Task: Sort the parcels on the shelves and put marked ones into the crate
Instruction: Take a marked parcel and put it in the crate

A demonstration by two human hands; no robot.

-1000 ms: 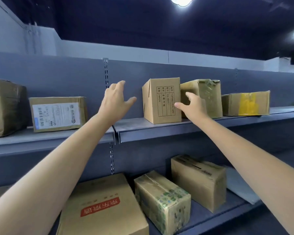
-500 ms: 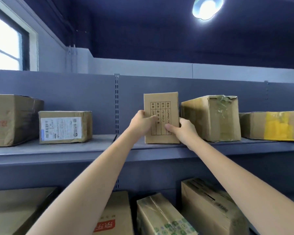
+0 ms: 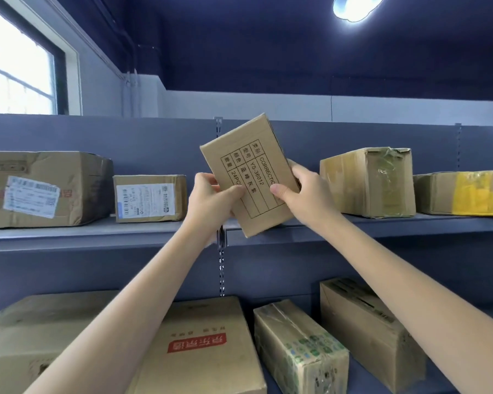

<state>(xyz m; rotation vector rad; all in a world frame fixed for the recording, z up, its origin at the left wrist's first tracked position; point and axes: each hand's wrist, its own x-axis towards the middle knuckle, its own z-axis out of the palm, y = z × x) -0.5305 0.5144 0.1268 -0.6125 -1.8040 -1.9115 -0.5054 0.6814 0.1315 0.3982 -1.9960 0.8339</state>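
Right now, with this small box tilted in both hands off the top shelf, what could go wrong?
The small box is pinched only near its lower half by the left hand and right hand, so it may slip and drop onto the boxes below. Swinging it right could knock the taped box beside it.

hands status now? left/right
Left hand: gripping the small box, lower left edge.
Right hand: gripping the same box, right edge.

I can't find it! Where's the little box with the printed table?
Mid-frame, the little box is held tilted by both hands, in front of the upper shelf.
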